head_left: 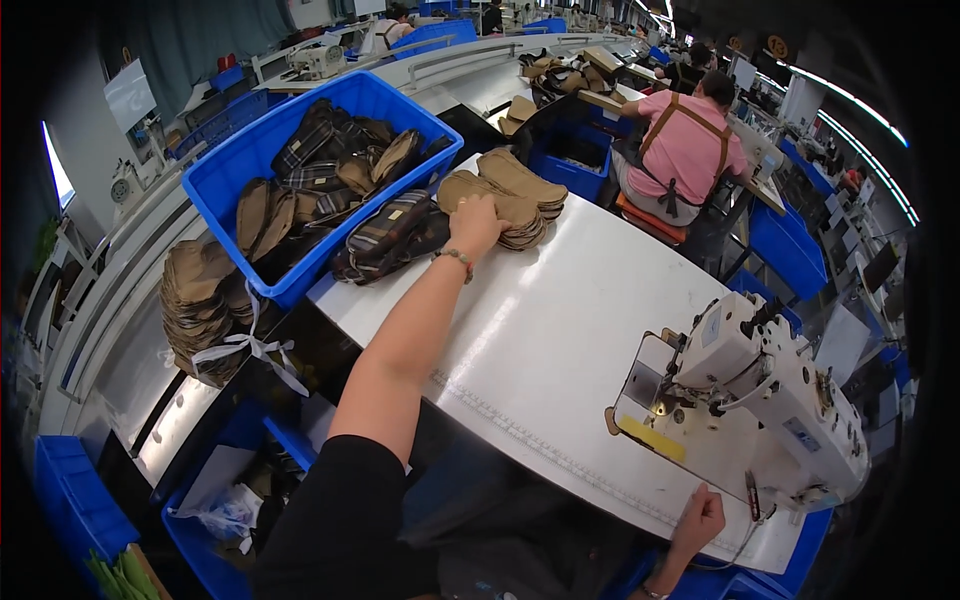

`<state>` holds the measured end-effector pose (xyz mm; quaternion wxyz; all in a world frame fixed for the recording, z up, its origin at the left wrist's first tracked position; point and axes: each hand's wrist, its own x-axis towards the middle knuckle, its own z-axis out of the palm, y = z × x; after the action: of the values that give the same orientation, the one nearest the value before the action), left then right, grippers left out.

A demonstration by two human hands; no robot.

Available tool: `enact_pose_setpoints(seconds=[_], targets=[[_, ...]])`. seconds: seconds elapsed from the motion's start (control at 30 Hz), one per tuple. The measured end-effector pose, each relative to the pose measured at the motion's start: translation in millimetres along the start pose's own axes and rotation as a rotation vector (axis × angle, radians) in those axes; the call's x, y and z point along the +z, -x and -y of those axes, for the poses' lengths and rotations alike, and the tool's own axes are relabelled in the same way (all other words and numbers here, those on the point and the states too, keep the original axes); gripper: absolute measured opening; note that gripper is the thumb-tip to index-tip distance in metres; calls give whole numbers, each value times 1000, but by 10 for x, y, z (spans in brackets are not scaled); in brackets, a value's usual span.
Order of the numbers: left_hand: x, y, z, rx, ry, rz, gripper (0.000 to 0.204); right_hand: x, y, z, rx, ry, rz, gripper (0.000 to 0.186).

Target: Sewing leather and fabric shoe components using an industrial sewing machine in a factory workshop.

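Observation:
My left arm reaches across the white table to a stack of brown sole-shaped fabric pieces (520, 190) at its far end. My left hand (476, 226) has its fingers bent over the near edge of the stack, gripping there; the fingertips are partly hidden. Beside this hand lie plaid fabric shoe uppers (385, 240), next to the blue bin. At the table's near right edge my right hand (697, 525) is loosely curled, with nothing visible in it. It lies close to a small pair of thread snips (752, 492) and below the sewing machine (765, 370).
A large blue bin (300, 285) of plaid and brown shoe parts stands at the left. Tied brown pieces (200, 310) are stacked beside it. A ruler strip (540, 440) runs along the near table edge. Ahead, a person in pink (690, 140) sits at another machine.

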<state>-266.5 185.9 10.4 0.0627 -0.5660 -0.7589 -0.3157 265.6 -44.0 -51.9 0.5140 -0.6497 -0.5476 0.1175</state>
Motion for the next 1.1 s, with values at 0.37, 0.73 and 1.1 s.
enact_pose_setpoints(seconds=[0.37,0.73,1.1], targets=[[-102,657,-466,291,33,41,16,-49,72,-35,10,1,-2,36],[-606,2521,-1160,787,120,633,81,57,44,315,-18,131,25,31],[-719,2517,-1075,829,3,652,89,762,314,1142,-566,392,741,81]])
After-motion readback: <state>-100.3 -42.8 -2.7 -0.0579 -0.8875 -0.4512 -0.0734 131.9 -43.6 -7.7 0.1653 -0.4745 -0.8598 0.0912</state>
